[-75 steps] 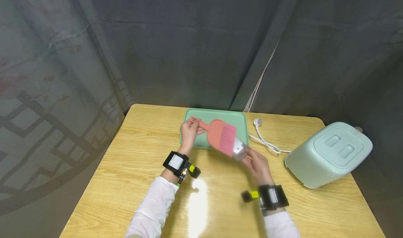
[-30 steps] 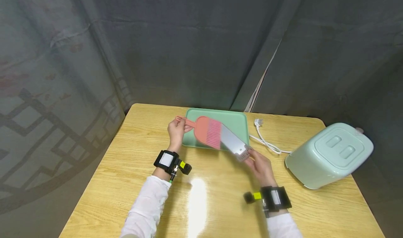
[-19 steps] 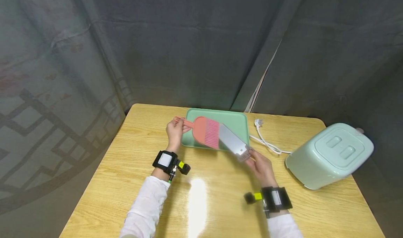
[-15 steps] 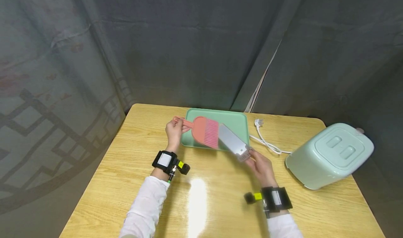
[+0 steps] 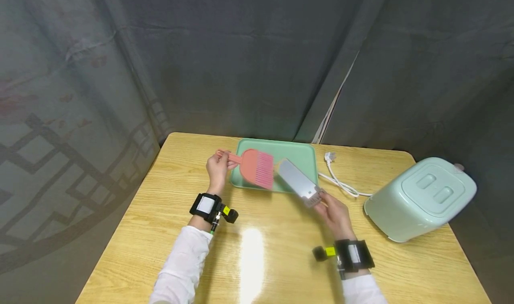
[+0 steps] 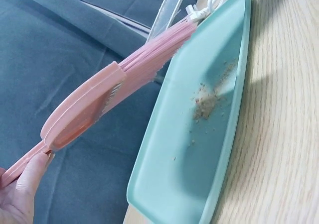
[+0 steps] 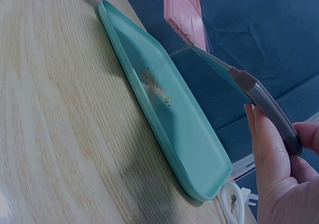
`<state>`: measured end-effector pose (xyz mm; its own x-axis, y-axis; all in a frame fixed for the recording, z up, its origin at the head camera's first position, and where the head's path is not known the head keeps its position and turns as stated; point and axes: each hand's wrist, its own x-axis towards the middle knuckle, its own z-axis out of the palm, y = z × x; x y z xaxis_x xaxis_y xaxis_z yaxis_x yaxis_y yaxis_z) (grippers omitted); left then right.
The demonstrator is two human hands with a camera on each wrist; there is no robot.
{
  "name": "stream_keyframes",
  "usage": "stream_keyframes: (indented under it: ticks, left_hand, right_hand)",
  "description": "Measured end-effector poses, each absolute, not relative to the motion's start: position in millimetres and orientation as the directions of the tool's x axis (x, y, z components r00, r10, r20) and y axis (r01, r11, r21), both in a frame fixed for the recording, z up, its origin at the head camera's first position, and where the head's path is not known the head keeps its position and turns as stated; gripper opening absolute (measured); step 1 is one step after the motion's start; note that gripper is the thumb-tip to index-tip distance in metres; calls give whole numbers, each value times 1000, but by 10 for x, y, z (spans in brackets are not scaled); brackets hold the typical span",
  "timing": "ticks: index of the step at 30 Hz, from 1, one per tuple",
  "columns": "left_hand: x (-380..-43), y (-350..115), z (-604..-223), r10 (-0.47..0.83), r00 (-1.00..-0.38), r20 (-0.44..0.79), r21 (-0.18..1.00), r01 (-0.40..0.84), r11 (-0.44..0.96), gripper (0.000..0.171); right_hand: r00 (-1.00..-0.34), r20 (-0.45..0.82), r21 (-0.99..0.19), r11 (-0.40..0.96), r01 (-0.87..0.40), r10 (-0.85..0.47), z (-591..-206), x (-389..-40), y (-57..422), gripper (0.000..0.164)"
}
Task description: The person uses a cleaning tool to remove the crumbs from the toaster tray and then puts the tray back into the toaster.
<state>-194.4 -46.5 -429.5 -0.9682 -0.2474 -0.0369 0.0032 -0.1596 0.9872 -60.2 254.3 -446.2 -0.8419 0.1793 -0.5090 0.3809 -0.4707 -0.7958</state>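
My left hand (image 5: pixel 218 168) grips the handle of a small pink hand brush (image 5: pixel 252 163), its pink bristles pointing right. Between the fingers and thumb of my right hand (image 5: pixel 334 212) is the grey end of a flat silver crumb tray (image 5: pixel 296 177), slanting up and left. The bristle tips are right at the crumb tray's far end, as the right wrist view shows. Both are held above a mint-green serving tray (image 5: pixel 307 154) on the table. Brown crumbs (image 6: pixel 205 104) lie in a small heap and scattered on it.
At the right of the wooden table (image 5: pixel 281 259) stands a mint-green toaster (image 5: pixel 419 201) with a lid on top. Its white cord and plug (image 5: pixel 330 157) lie behind, near the serving tray's right edge. A grey curtain (image 5: pixel 241 72) hangs along the table's back edge.
The brush has moved left along the crumb tray, from near its grey end to its far end, uncovering the silver plate. My right hand has barely moved.
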Motion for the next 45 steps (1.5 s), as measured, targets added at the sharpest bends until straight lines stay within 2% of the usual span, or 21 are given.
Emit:
stream_keyframes:
  ticks: [9,15,21,28,36,45]
  left_hand:
    - [-1935,-631,-4314,-259,-964,-59,986,-15,-166,29]
    - [-1864,-682,-4209,-248,-968,-22,983,24,-181,28]
    - [-1783,-625,-4012,-185,-983,-18,967,29,-251,28]
    - [-1666,-355,-3807,-80,-997,2,956,25,-294,24]
    - [-1584,-7,-3964,25,-999,-27,967,-32,-251,27]
    - [-1567,61,-4091,17,-999,-30,973,-33,-229,26]
  right_hand:
    - [-840,-504,-802,-471,368,202,-4419,-563,2617,51]
    - [-841,-507,-786,-502,360,191,-4428,-551,2673,52]
    - [-838,-508,-782,-514,353,197,-4409,-553,2680,51]
    - [-862,-471,-819,-456,349,188,-4422,-594,2586,51]
    - [-865,-464,-821,-459,338,192,-4423,-621,2415,48]
    - [-859,-471,-811,-482,332,201,-4390,-614,2376,46]
